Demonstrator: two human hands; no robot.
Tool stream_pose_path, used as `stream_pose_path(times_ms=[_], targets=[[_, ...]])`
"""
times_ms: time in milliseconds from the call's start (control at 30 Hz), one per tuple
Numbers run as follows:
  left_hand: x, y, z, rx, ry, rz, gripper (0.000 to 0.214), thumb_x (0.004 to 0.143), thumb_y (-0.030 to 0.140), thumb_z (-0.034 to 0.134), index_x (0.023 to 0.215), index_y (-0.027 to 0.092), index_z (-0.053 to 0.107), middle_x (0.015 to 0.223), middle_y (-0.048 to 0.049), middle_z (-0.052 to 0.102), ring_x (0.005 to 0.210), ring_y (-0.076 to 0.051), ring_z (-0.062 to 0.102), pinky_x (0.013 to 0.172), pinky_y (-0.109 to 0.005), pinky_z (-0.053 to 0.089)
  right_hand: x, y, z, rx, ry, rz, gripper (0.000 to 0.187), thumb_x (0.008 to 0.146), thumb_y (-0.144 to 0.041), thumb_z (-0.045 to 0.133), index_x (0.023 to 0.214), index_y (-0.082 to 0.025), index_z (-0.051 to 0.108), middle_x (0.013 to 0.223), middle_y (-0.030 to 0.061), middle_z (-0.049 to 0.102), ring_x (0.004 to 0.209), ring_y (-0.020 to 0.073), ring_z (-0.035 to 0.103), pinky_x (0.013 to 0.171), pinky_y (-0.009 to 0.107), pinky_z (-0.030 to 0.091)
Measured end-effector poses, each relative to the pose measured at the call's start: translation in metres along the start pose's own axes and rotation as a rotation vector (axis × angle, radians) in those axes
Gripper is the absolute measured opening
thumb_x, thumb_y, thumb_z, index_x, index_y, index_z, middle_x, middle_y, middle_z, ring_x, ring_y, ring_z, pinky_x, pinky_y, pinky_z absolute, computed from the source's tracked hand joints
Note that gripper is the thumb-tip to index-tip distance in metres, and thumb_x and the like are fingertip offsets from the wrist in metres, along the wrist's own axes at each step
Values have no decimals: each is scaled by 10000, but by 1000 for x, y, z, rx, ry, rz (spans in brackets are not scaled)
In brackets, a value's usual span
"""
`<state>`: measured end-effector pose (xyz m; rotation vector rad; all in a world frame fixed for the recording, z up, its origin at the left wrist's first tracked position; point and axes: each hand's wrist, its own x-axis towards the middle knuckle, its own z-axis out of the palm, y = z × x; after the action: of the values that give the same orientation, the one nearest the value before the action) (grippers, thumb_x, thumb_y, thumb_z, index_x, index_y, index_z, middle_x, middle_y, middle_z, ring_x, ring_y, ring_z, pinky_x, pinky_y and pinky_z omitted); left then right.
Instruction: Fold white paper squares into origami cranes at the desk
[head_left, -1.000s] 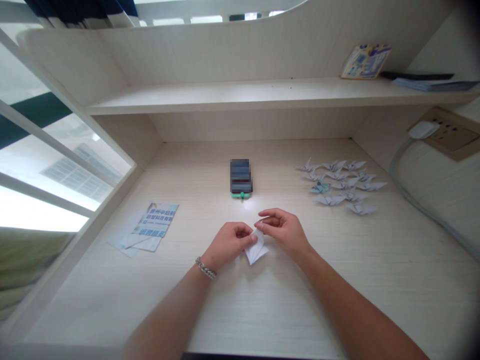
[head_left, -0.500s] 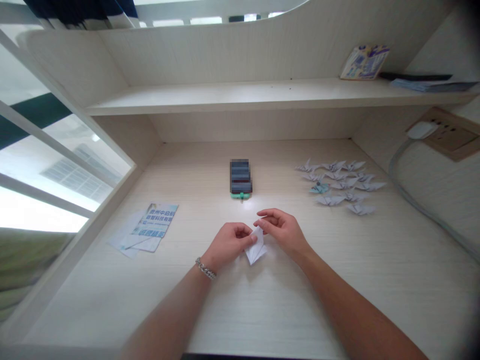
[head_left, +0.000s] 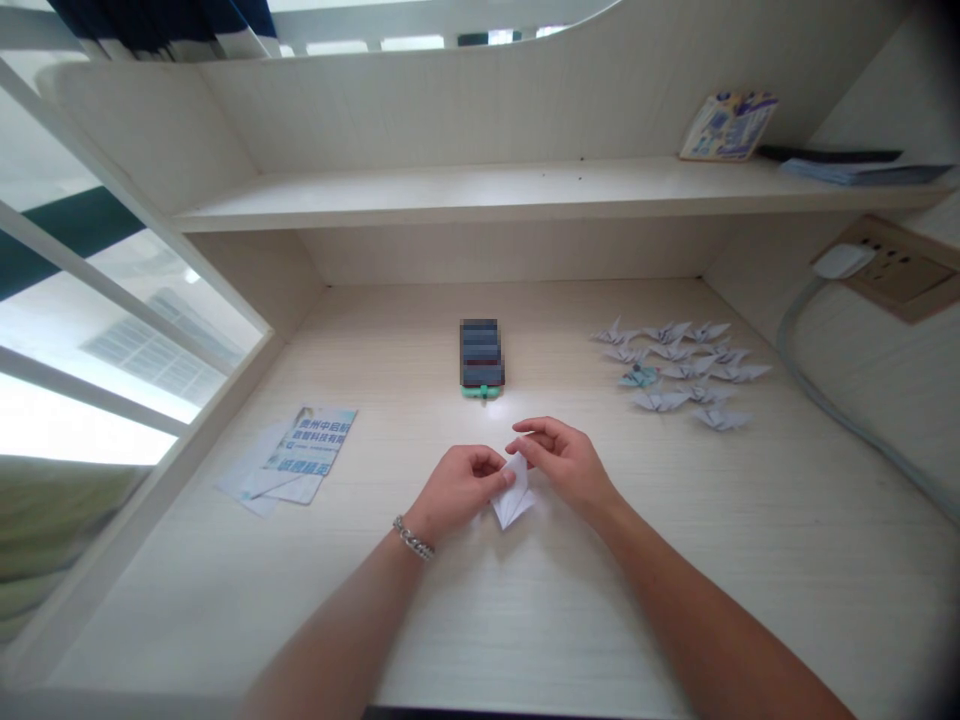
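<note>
Low over the middle of the desk, my left hand [head_left: 466,488] pinches a small folded white paper [head_left: 511,503] between thumb and fingers. The paper has a pointed lower end and creases running down its face. My right hand [head_left: 564,458] is closed at the paper's upper tip, its thumb and fingertips pressed about it; the exact grip there is partly hidden. To the right stand several folded paper cranes [head_left: 688,368] in a cluster, nearly all white, with one blue crane [head_left: 639,376] among them.
A phone [head_left: 481,353] with a green lower edge lies beyond my hands. Printed leaflets and paper sheets [head_left: 304,455] rest at the left. Overhead runs a shelf [head_left: 420,195] with a small packet [head_left: 729,127]. A cable [head_left: 825,405] hangs from the socket [head_left: 900,265] at right.
</note>
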<state>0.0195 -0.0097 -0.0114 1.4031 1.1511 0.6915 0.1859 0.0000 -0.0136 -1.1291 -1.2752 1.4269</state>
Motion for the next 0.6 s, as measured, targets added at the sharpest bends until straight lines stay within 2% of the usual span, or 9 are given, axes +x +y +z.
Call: stream_pose_path(times_ms=[167,300,400,500,600], targets=[[1,0,1,-71,-3,0,198,715,310,602,755,123,656,710,-47,638,624,-125,547,560,-221,404,-2,0,0,-160,28,-58,237,683,-286,654,882,-157,639,612,1,607,566,131,567,512,236,425],[2,1,0,-166,-7,-22,216,707,300,621,823,122,657,785,-72,664,675,-150,584,602,-246,444,1,2,0,-75,59,-41,275,736,-316,608,967,-167,602,751,51,673,692,175,622,611,278,478],[3,-1,-1,-177,49,-8,227,698,309,637,819,117,644,778,-75,662,676,-155,595,603,-251,455,3,5,0,-83,67,-39,310,708,-343,643,960,-166,605,848,75,677,773,193,628,671,298,489],[5,-4,-2,-197,137,28,244,690,316,650,828,118,611,758,-68,648,663,-148,593,595,-249,464,3,7,1,-98,-2,-21,276,678,-346,675,874,-156,639,857,74,676,794,200,626,700,302,486],[6,-6,-2,-241,198,68,252,688,292,659,855,127,568,732,-52,631,663,-137,590,606,-246,475,2,7,5,-25,-103,37,259,703,-360,647,864,-157,653,787,55,680,724,190,628,637,287,484]])
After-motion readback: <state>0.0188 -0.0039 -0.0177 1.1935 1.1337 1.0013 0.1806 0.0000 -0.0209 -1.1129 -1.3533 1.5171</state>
